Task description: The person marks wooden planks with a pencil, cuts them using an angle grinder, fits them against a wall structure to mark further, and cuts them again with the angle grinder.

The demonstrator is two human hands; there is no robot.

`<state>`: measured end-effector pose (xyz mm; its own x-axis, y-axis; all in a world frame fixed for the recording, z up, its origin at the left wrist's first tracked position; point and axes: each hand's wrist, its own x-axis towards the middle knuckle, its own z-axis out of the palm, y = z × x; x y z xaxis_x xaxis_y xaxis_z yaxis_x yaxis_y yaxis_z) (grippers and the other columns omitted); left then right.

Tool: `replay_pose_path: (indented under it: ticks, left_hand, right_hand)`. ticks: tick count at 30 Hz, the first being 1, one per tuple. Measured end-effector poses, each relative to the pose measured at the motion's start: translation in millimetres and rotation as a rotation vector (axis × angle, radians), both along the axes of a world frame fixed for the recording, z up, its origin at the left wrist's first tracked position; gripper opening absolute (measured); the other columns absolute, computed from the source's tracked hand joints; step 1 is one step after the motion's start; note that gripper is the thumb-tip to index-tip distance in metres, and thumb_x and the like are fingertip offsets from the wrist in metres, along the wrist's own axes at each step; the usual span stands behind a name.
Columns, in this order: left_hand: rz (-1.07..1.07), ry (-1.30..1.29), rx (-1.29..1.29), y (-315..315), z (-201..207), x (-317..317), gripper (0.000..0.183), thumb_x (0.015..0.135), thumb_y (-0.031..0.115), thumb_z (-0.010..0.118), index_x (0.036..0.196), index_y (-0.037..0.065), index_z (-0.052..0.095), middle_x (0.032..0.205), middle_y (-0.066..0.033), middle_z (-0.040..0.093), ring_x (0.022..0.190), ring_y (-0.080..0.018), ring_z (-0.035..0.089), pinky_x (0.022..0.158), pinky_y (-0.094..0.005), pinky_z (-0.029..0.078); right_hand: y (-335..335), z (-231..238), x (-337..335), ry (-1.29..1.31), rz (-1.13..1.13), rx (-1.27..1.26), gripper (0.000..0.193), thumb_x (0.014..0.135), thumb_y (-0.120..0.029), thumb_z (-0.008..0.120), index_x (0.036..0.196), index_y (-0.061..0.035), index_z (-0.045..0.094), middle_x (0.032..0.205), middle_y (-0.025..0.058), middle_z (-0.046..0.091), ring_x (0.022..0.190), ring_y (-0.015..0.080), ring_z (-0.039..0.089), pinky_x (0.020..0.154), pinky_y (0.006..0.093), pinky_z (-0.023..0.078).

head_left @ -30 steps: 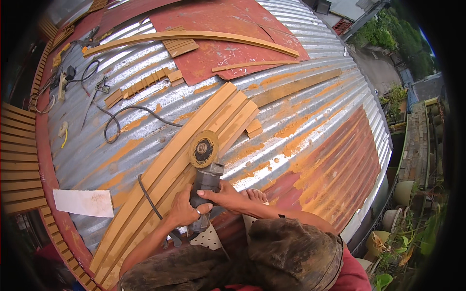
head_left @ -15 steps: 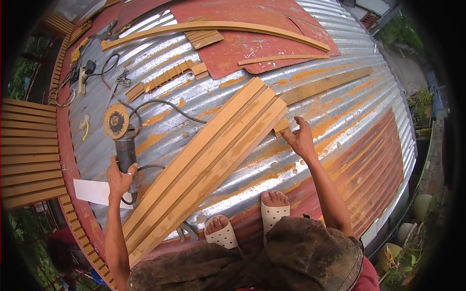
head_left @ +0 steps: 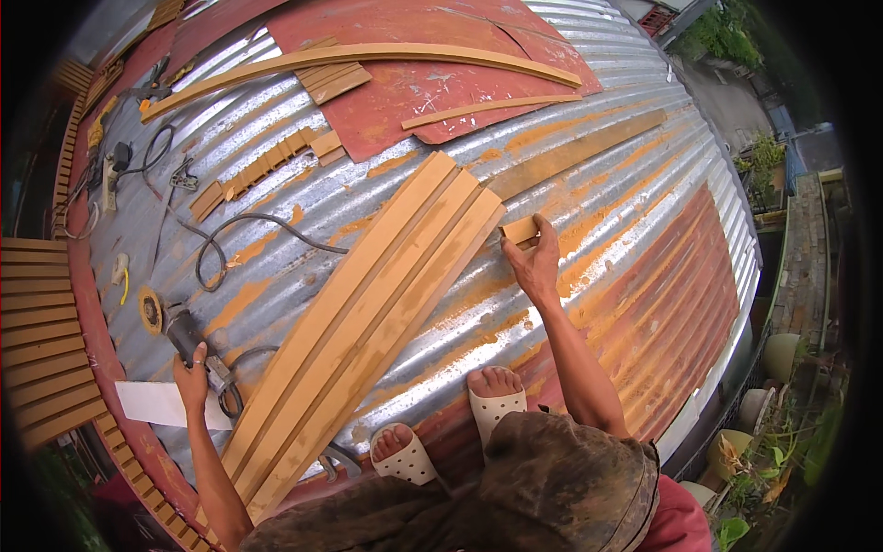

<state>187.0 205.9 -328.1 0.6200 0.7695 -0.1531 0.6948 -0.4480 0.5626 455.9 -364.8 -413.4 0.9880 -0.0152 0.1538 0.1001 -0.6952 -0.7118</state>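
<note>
My left hand is closed around the body of an angle grinder, which leans to the left with its worn round disc turned away from the planks. In my right hand a small brown grooved offcut is pinched between thumb and fingers, close to the far end of a long grooved panel. That panel slants from my left knee up toward the middle of the roof. Wet-looking dark patches mark its right strip.
Rusty corrugated roofing lies underfoot. A black power cord loops behind the panel. Farther off are a long thin strip, a row of grooved offcuts and red sheets. A white board rests beside my left forearm. Potted plants stand beyond the right edge.
The grinder has come down and tipped to the left, its disc turning more edge-on. My right hand has closed on the small offcut and picked it up. The view has shifted slightly right.
</note>
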Motion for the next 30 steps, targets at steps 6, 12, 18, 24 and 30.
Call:
replay_pose_path:
  ticks: [6, 12, 18, 24, 30]
  left_hand:
    - [-0.034, 0.186, 0.136, 12.3, -1.7, 4.2, 0.06, 0.085, 0.048, 0.07, 0.1, -0.009, 0.058, 0.093, -0.0247, 0.066, 0.08, -0.0294, 0.067, 0.072, -0.0381, 0.053]
    - [0.009, 0.347, 0.017, -10.0, 18.9, 30.3, 0.068, 0.084, 0.051, 0.069, 0.095, -0.015, 0.054, 0.078, -0.0249, 0.064, 0.051, -0.0298, 0.063, 0.036, -0.039, 0.048]
    - [0.033, 0.55, 0.047, -28.6, 40.7, 45.0, 0.068, 0.083, 0.052, 0.069, 0.095, -0.013, 0.055, 0.085, -0.0291, 0.065, 0.06, -0.0342, 0.067, 0.048, -0.0421, 0.053]
    - [-0.218, 0.865, 0.558, -37.2, 44.2, 66.5, 0.067, 0.075, 0.053, 0.076, 0.097, -0.009, 0.061, 0.101, -0.0295, 0.067, 0.096, -0.0429, 0.067, 0.085, -0.0475, 0.053]
    - [-0.369, 1.069, 0.609, -38.0, 52.5, 91.1, 0.067, 0.075, 0.051, 0.078, 0.101, -0.008, 0.063, 0.101, -0.026, 0.068, 0.094, -0.0411, 0.068, 0.081, -0.0458, 0.055]
  right_hand:
    - [58.4, 53.7, 50.1, -0.144, 0.175, 0.115, 0.071, 0.072, -0.03, 0.081, 0.131, -0.0029, 0.052, 0.122, 0.0192, 0.059, 0.118, 0.0361, 0.053, 0.099, 0.0457, 0.043]
    - [116.3, 25.3, 79.1, -0.122, 0.266, 0.076, 0.078, 0.073, -0.035, 0.081, 0.137, -0.006, 0.047, 0.126, 0.0149, 0.059, 0.12, 0.0305, 0.053, 0.099, 0.0473, 0.038]
    - [122.0, 13.4, 77.2, -0.094, 0.187, 0.02, 0.08, 0.072, -0.037, 0.08, 0.138, -0.009, 0.045, 0.127, 0.0093, 0.058, 0.12, 0.0272, 0.05, 0.095, 0.0444, 0.032]
    - [118.7, 12.1, 75.5, -0.141, 0.144, 0.114, 0.079, 0.071, -0.036, 0.081, 0.134, -0.0039, 0.045, 0.129, 0.0134, 0.054, 0.122, 0.0311, 0.047, 0.102, 0.0466, 0.03]
    - [117.4, 16.9, 70.6, -0.112, 0.158, 0.164, 0.074, 0.073, -0.031, 0.08, 0.131, -0.0022, 0.045, 0.128, 0.0154, 0.053, 0.122, 0.0324, 0.046, 0.104, 0.0461, 0.03]
